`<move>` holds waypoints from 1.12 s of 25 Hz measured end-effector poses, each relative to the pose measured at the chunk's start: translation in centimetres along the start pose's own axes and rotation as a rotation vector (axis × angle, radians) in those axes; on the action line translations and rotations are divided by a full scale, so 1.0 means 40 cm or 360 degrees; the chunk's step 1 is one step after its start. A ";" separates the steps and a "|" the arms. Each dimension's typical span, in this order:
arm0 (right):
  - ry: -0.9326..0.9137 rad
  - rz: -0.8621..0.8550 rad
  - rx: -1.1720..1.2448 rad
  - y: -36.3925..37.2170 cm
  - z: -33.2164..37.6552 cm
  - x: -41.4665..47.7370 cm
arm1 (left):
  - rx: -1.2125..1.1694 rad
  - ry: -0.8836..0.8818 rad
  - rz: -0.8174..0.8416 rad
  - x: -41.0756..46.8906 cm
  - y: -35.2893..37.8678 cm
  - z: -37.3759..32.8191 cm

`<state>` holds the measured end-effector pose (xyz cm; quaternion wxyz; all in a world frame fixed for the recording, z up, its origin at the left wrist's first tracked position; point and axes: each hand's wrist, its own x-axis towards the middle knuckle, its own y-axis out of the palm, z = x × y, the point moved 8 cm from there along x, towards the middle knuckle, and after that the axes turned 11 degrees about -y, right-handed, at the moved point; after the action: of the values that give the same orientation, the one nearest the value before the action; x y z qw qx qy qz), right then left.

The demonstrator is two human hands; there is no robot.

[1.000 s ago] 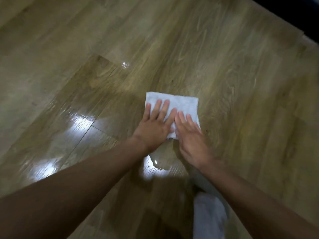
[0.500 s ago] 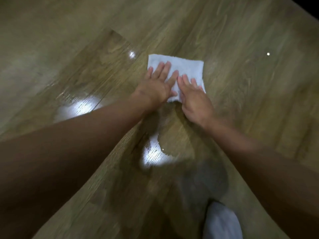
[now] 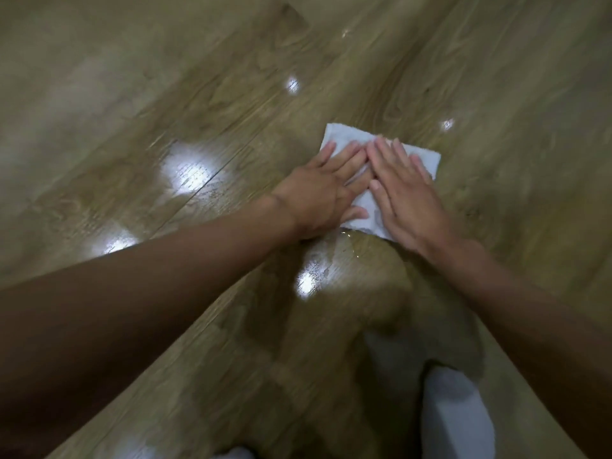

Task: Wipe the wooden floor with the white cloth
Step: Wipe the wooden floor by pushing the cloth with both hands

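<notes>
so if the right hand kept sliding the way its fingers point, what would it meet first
The right hand points up and slightly left across the white cloth. Past the cloth's far edge there is only bare wooden floor with light glints, so the way looks free as far as the picture shows.

Olive-brown wooden floor [image 3: 139, 94] planks run diagonally. Bright light glare [image 3: 185, 168] reflects off the floor, with a wet patch [image 3: 334, 256] nearby.

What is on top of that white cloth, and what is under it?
Both hands lie flat on the white cloth: left hand, right hand. Under it is the wooden floor; the covered patch cannot be seen.
</notes>
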<state>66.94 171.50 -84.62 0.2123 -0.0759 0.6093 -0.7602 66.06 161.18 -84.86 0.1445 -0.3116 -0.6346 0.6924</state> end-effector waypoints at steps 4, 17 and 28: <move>0.0019 -0.0035 0.0082 0.049 0.071 -0.161 | 0.0034 0.0183 -0.0025 -0.115 0.026 -0.080; -0.0035 0.0074 -0.0057 0.028 0.057 0.053 | 0.0006 -0.0269 0.0188 -0.036 0.008 0.076; -0.0467 0.0322 0.0080 0.065 0.241 0.134 | -0.0226 -0.0623 0.0157 -0.234 0.049 0.174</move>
<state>66.33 160.23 -85.50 0.3762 -0.1190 0.5572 -0.7306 69.30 149.81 -84.43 -0.0380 -0.2113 -0.6817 0.6994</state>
